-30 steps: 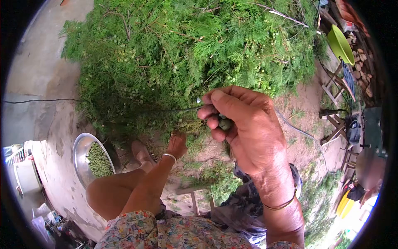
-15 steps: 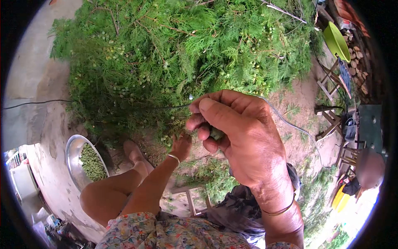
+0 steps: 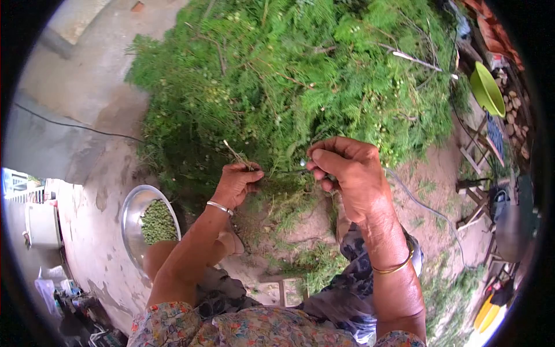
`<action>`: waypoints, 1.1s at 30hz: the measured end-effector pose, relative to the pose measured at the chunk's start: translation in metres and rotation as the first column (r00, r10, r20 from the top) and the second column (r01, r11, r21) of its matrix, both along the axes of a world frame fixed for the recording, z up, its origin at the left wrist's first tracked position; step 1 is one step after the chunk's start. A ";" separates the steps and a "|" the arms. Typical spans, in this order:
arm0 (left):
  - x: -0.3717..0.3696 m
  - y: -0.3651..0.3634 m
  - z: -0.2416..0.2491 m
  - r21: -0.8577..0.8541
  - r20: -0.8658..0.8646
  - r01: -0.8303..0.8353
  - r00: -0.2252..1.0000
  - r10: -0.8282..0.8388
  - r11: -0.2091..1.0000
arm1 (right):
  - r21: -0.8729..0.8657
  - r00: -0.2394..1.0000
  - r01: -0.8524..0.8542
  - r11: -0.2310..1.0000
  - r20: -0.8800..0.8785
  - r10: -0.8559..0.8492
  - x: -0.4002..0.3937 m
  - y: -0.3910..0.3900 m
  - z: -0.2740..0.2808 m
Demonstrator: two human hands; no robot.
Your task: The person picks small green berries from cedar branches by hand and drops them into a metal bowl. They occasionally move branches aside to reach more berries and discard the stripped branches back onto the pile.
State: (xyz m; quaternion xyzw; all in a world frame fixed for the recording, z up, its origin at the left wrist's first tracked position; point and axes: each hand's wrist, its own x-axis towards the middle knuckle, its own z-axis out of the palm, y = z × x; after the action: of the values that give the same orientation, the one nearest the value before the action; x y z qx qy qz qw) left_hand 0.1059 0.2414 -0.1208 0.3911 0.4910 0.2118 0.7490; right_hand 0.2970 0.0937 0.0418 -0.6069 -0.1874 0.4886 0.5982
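My left hand (image 3: 234,184) is closed on a conifer twig (image 3: 236,151), whose pale broken end points up and away. Facing it from the right, my right hand (image 3: 352,170) has thumb and forefinger pinched together and the other fingers curled in. Small green cones showed in that palm half a second ago; the fingers now hide most of it. Both hands hover at the near edge of a big heap of green conifer branches (image 3: 277,87), which bear small pale-green cones.
A metal basin (image 3: 132,222) partly filled with green cones (image 3: 158,222) stands left, by my knee. A dark cable (image 3: 75,124) enters the heap from the left; a grey one (image 3: 425,208) leaves right. Wooden stools (image 3: 477,194) and a lime-green basin (image 3: 487,89) are at right.
My left hand has come up from low beside the heap, now with a twig in it. My right hand has moved a little right and down in view. The view has shifted too.
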 end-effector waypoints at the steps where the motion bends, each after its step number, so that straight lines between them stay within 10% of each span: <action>1: -0.002 0.004 0.018 0.036 0.058 0.032 0.998 -0.034 0.999 | 0.023 1.000 -0.011 1.000 0.006 0.011 -0.001 0.001 0.002; 7: -0.012 0.010 0.119 0.457 -0.096 0.137 0.990 -0.105 0.879 | -0.023 0.997 -0.075 0.997 0.025 0.076 -0.006 0.004 -0.005; 10: -0.019 0.014 0.129 0.822 -0.150 0.139 0.988 -0.027 0.552 | -0.017 0.993 -0.112 0.994 0.028 0.113 -0.009 0.006 -0.008; 18: -0.001 0.010 0.156 0.340 0.249 -0.406 0.909 0.336 0.848 | -0.019 0.996 -0.092 0.996 -0.003 0.092 -0.025 0.012 -0.014; 30: -0.009 0.007 0.146 0.144 0.397 -0.247 0.902 0.173 0.958 | -0.050 0.973 -0.084 0.995 0.213 0.093 -0.033 0.023 -0.026; 33: -0.010 0.010 0.136 0.166 0.404 -0.261 0.898 0.176 0.951 | -0.033 0.995 -0.101 0.994 0.010 0.101 -0.034 0.024 -0.016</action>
State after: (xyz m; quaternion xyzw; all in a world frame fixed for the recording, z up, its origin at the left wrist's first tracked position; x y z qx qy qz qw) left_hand 0.0962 0.2509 0.0152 0.3632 0.3495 0.4195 0.7550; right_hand 0.2625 0.1174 0.0260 -0.6091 -0.2133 0.5176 0.5617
